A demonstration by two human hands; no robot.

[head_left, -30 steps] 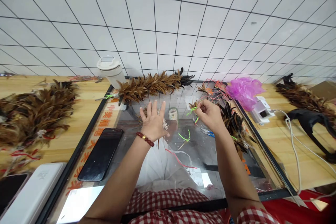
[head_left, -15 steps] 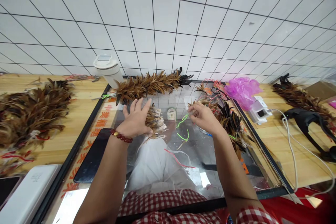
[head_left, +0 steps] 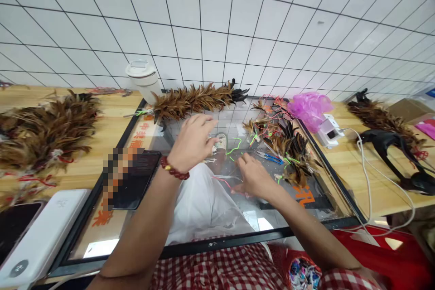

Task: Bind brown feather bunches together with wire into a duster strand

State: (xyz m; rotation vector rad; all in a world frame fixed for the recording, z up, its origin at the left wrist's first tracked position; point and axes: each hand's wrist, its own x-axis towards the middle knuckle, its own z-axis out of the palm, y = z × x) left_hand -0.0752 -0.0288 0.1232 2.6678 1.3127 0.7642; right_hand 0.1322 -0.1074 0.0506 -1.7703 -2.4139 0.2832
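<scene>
I judge the step as picking among loose ties and feathers. My left hand [head_left: 193, 142] hovers over the black-framed glass worktop [head_left: 217, 244], grip part-open, nothing showing in it. My right hand [head_left: 254, 176] is loosely curled beside a thin pink-red strip [head_left: 222, 181] on the glass; whether its grip pinches anything, I cannot tell. The next move calls for fine fingertip work, clear of the blue-handled metal snips [head_left: 272, 158].

Curled green strand [head_left: 237, 147] and thin, slightly bent pink strip [head_left: 223, 181], apart on glass [head_left: 234, 120].
</scene>
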